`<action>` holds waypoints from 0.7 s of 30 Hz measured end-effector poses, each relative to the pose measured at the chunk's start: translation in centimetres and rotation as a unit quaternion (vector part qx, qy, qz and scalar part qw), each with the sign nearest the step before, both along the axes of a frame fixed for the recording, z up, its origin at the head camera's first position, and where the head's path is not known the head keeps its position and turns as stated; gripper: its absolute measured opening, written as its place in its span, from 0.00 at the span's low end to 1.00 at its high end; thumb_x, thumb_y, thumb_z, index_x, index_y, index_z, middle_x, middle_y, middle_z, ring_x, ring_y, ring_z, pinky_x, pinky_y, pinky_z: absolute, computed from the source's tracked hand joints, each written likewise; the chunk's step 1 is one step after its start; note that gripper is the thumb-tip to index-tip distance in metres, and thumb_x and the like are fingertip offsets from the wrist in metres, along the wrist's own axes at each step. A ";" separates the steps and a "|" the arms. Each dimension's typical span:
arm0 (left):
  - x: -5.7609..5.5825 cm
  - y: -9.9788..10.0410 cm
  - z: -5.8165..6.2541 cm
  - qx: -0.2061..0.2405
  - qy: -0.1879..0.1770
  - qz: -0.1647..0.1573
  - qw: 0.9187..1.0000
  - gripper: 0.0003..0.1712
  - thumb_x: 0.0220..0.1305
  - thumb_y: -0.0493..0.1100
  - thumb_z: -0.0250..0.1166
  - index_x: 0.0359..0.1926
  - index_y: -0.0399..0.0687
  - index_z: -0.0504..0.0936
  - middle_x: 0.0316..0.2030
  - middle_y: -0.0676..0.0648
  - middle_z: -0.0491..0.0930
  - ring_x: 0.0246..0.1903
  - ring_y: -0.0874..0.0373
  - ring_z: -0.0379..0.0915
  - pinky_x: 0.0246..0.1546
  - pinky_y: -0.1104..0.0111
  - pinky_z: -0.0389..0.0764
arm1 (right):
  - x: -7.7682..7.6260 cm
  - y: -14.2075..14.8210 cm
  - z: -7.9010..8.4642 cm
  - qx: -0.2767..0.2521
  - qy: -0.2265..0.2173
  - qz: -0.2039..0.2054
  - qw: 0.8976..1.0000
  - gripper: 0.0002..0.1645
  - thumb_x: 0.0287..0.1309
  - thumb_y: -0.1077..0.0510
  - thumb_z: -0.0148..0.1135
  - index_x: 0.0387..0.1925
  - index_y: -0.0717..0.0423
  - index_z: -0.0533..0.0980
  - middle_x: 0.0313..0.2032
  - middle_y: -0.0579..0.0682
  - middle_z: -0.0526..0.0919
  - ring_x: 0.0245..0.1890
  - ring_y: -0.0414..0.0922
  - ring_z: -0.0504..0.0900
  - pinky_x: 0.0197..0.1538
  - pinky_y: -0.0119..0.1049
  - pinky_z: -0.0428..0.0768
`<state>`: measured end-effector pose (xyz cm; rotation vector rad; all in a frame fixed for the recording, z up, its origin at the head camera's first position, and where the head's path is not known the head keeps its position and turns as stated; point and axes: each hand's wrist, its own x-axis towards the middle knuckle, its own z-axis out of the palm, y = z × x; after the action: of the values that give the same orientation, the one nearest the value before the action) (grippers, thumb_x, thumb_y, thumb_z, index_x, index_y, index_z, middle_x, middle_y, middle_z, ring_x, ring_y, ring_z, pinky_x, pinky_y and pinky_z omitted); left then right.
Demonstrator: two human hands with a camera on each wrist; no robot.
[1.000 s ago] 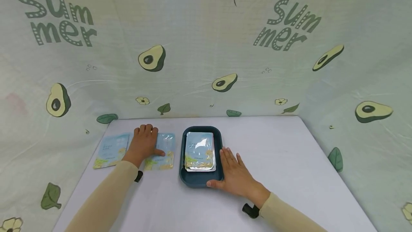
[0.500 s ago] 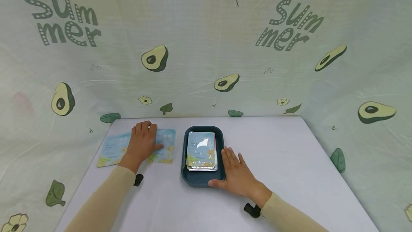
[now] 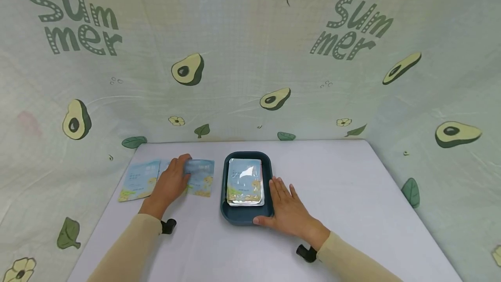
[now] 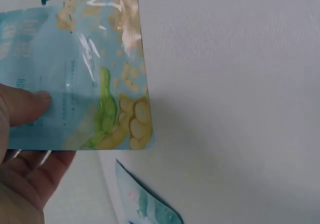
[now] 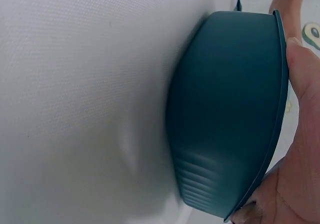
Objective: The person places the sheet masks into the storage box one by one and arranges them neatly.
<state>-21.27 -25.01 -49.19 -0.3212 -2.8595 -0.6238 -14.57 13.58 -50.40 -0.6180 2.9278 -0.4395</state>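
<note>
My left hand (image 3: 166, 188) pinches a flat blue packet (image 3: 201, 178) by its left side. In the left wrist view the thumb lies on the printed face and the fingers are behind; soybeans and a green pod decorate the glossy packet (image 4: 85, 104), which casts a shadow on the table. My right hand (image 3: 291, 214) rests against the right side of a dark teal tray (image 3: 242, 219), fingers straight along the rim and thumb at its near corner. Inside the tray sits a small stack of similar packets (image 3: 243, 182) with silvery edges.
Another blue packet (image 3: 138, 181) lies on the white table (image 3: 344, 195) at the left, beside the left hand. A packet corner (image 4: 145, 199) also shows low in the left wrist view. Behind the table hangs a printed cloth (image 3: 235, 55).
The left hand has turned so that its thumb lies closer to its fingers, and the packet it holds has tilted and darkened. The right hand and tray keep their places.
</note>
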 end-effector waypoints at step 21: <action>-0.2 -1.2 1.1 0.123 -0.140 0.063 0.981 0.21 0.75 0.41 0.66 0.66 0.49 0.83 0.62 0.31 0.78 0.58 0.35 0.79 0.41 0.56 0.84 | 0.1 0.0 0.1 0.010 0.016 0.003 1.000 0.77 0.57 0.12 0.54 0.83 0.65 0.48 0.84 0.64 0.47 0.85 0.59 0.45 0.82 0.65 0.45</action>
<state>-21.45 -26.24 -48.04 -0.0127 -2.9829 -1.0590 -14.43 13.60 -50.31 -0.6377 2.9552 -0.4041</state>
